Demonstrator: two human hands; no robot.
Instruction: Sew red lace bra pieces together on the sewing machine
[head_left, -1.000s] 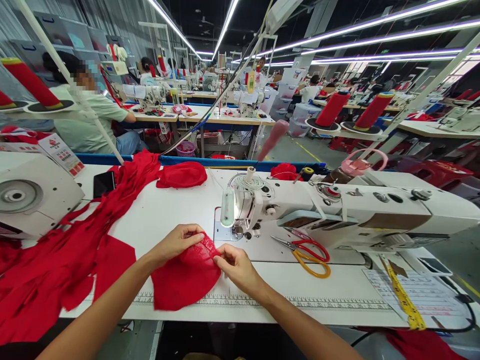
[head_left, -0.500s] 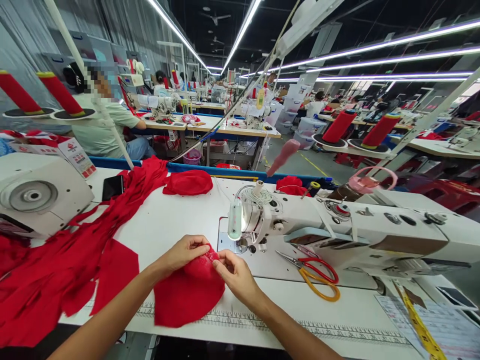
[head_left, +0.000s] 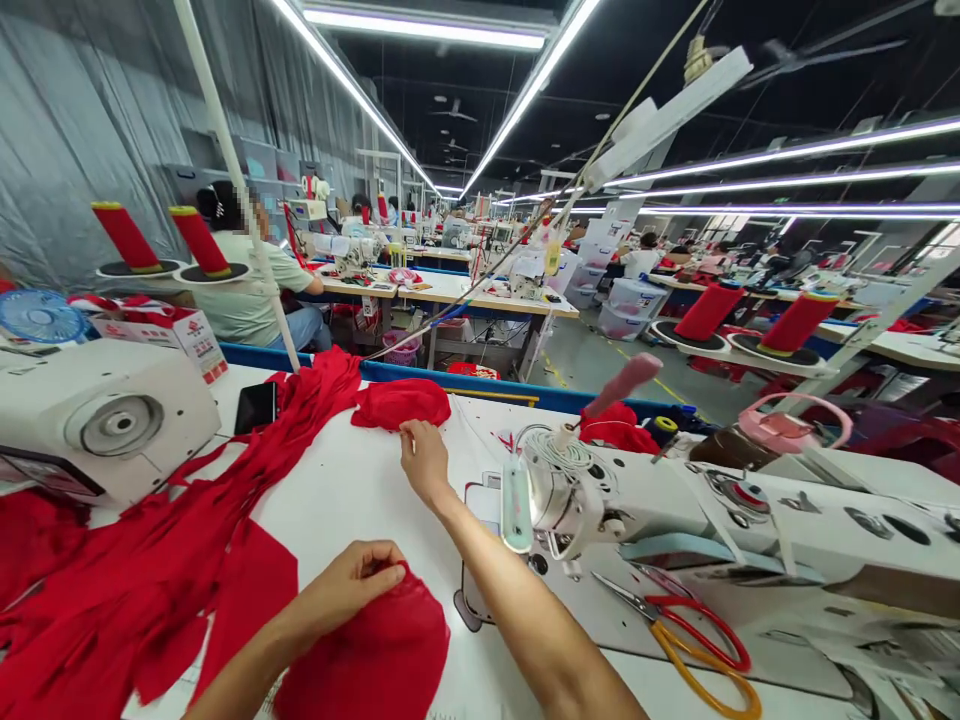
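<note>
R hand (head_left: 425, 462) gone from red cloth (head_left: 375, 645) to red bundle (head_left: 401, 403)

L hand (head_left: 352, 585): thumb + fingers pinched on top edge of cloth, which lies at table's (head_left: 337, 475) near side. R fingertips close tog. at bundle's near edge; can't tell if gripping. Bundle itself twd far side of table. Sewing machine (head_left: 660, 510) to R, scissors (head_left: 651, 607) just this side of it, handles twd R. Red fabric heap (head_left: 172, 560) L of both hands, phone (head_left: 256, 407) beside it.

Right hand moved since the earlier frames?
Yes: against the right-side sewing machine, the right hand has gone forward and left, to the red fabric bundle.
</note>
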